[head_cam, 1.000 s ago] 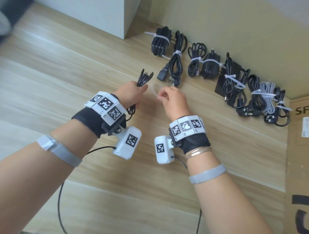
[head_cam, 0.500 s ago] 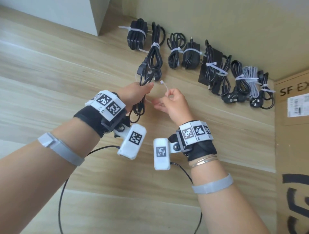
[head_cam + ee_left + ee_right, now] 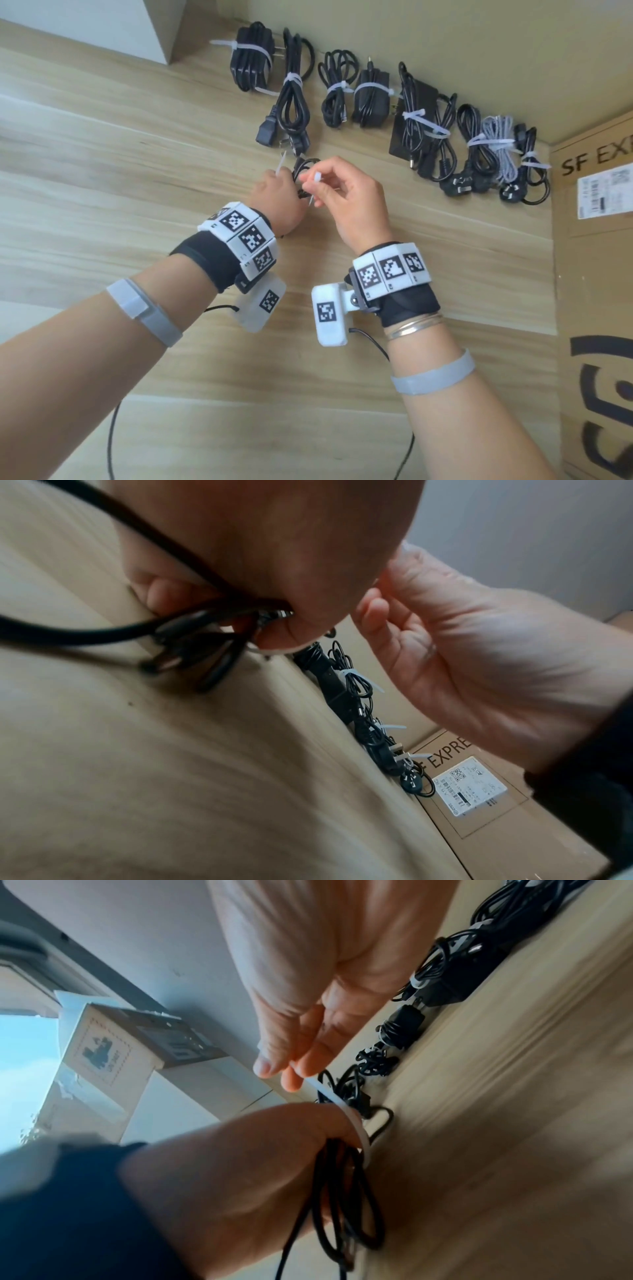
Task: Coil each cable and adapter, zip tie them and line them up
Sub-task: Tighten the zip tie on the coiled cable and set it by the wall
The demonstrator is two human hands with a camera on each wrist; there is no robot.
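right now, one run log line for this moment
step: zip-tying | left hand: grips coiled black cable | right hand: pinches zip tie | tied bundles: lined along wall

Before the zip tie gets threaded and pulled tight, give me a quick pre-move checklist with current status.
1. Left hand grips the coiled black cable: ok.
2. Right hand pinches the white zip tie: ok.
3. Tie wrapped around the coil: ok, it curves round it in the right wrist view.
4. Tail fed through the head: not ok, the ends are apart.
5. Every loop inside the tie: cannot tell.
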